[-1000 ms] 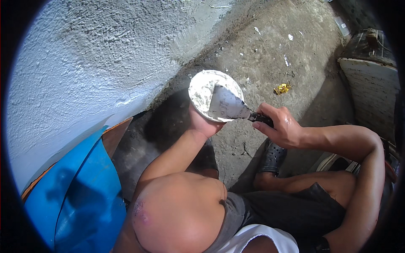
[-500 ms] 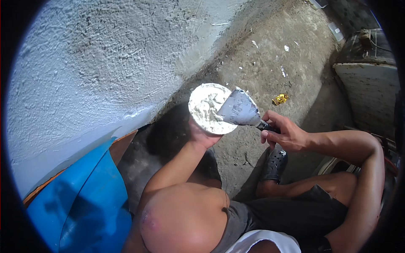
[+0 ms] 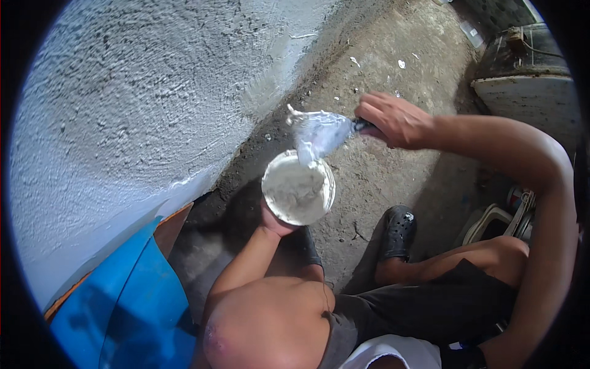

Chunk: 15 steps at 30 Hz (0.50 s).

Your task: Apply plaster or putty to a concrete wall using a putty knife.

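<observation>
My left hand (image 3: 276,222) is closed around the lower side of a round white tub (image 3: 330,195) and holds it over the floor between my knees. Whitish putty (image 3: 292,187) fills the tub, with its open top turned up toward me. In my right hand (image 3: 393,120) is the dark handle of a wide putty knife (image 3: 322,134), fingers wrapped around it. The blade, blurred by motion, is just above the tub's far rim. White putty coats it and clings to its far-left corner.
A rough, grey-white plastered wall (image 3: 153,92) rises on the left. Blue sheeting (image 3: 135,295) leans at its foot. White scraps (image 3: 401,64) dot the concrete floor (image 3: 381,178). A dirty white box-shaped thing (image 3: 525,98) stands at far right. My foot wears a black clog (image 3: 398,234).
My right hand has lifted the putty knife away from me and to the left, turning its blade. The tub has come nearer and slightly left. The yellow foil piece is no longer visible.
</observation>
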Tool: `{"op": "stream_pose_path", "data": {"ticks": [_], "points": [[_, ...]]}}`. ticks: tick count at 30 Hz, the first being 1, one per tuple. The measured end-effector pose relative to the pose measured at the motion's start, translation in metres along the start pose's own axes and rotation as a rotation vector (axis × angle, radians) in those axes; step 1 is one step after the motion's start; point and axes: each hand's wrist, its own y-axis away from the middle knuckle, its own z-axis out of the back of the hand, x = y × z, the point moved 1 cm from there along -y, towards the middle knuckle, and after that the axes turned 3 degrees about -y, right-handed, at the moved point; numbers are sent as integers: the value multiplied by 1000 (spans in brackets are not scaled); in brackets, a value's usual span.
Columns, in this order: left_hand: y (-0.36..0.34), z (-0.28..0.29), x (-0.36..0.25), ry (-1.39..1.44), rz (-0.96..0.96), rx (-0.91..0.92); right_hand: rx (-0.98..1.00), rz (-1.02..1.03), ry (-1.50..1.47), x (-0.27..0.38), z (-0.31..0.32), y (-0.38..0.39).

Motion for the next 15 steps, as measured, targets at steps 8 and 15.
{"op": "stream_pose_path", "data": {"ticks": [8, 15], "points": [[28, 19, 19, 178, 120, -182, -94, -56, 462, -111, -53, -41], [32, 69, 23, 217, 319, -168, -233, -160, 365, -138, -62, -45]]}}
